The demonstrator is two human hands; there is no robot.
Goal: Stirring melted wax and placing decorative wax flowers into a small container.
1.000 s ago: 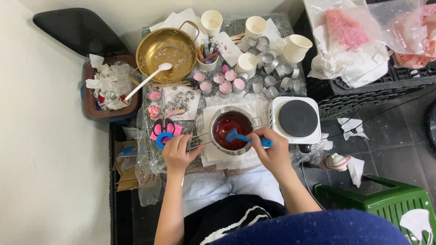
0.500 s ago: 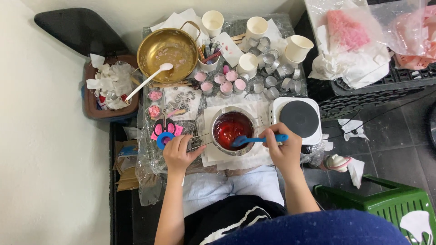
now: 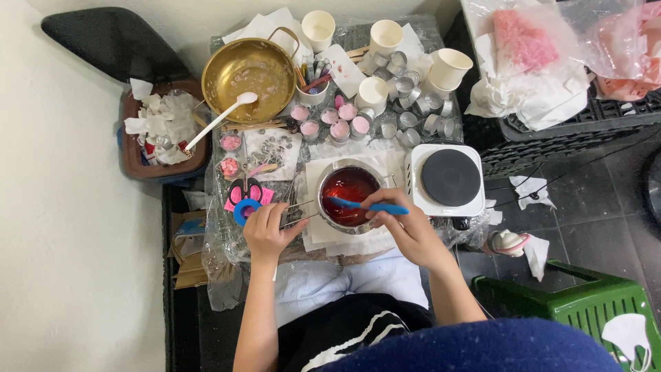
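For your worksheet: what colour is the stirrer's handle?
Blue; the stirrer shows best in the head view.

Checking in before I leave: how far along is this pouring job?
Done: a few small cups already hold pink fill. In hand: the right hand stirs red liquid in the metal pot with a blue stirrer. Left: many empty tins remain.

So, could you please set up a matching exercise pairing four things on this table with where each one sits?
Things:
1. blue spatula
2. white spoon
3. hot plate
4. blue tape roll

Places:
A. resting in the brass bowl
B. beside the left hand
C. held by the right hand, tip in the pot of red liquid
D. right of the pot, nothing on it

Pairs: 1-C, 2-A, 3-D, 4-B
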